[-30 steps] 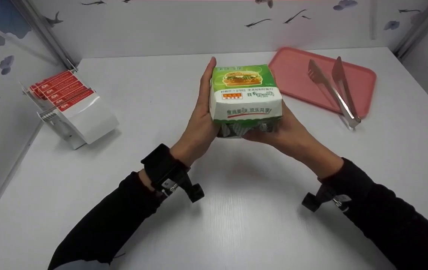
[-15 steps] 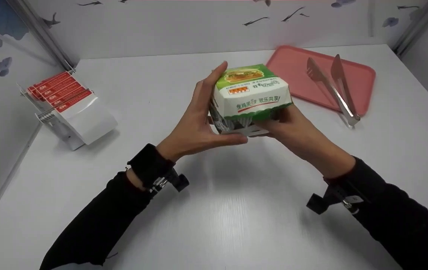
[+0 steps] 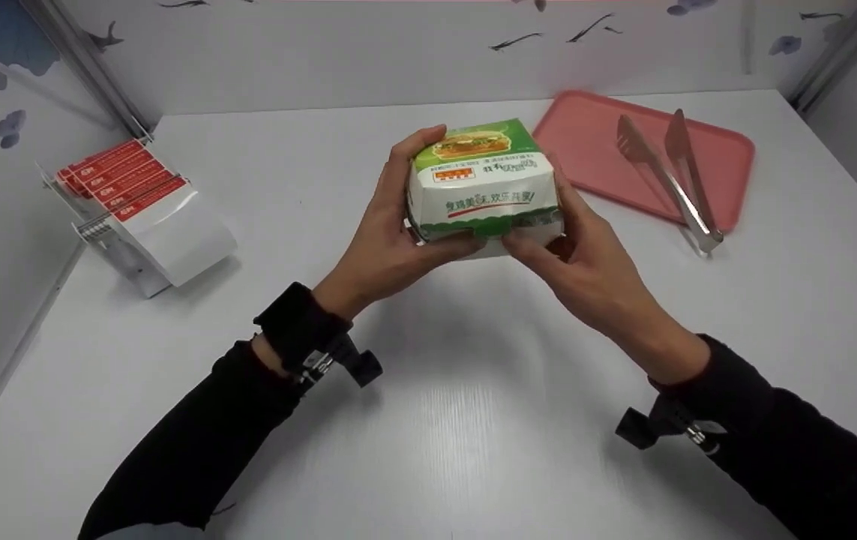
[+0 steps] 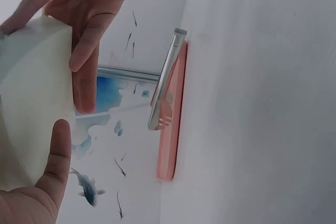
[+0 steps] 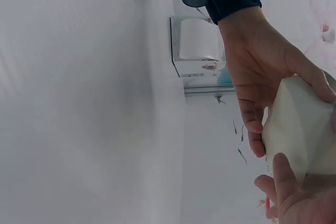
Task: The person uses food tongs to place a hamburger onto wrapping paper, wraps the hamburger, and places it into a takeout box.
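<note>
A green and white burger box (image 3: 484, 176), its lid closed and printed with a burger picture, is held above the table between both hands. My left hand (image 3: 379, 251) grips its left side, thumb along the lower front edge and fingers up the side. On the right side my right hand (image 3: 593, 262) grips it, thumb at the front below the green flap. The thumb tips almost meet at the front middle. In the left wrist view the plain pale underside of the box (image 4: 39, 87) shows, and also in the right wrist view, with fingers under it.
A pink tray (image 3: 585, 142) lies at the back right of the white table (image 3: 443, 450), with metal tongs (image 3: 687, 195) resting across it and over its front edge. At the left stands a rack (image 3: 128, 255) of red and white paper bags (image 3: 181, 232). Patterned walls border the table.
The box turned and tilted in the hands, then came back nearly square and shifted slightly left. My left fingers and thumb closed in on it, and the right thumb moved to the front edge.
</note>
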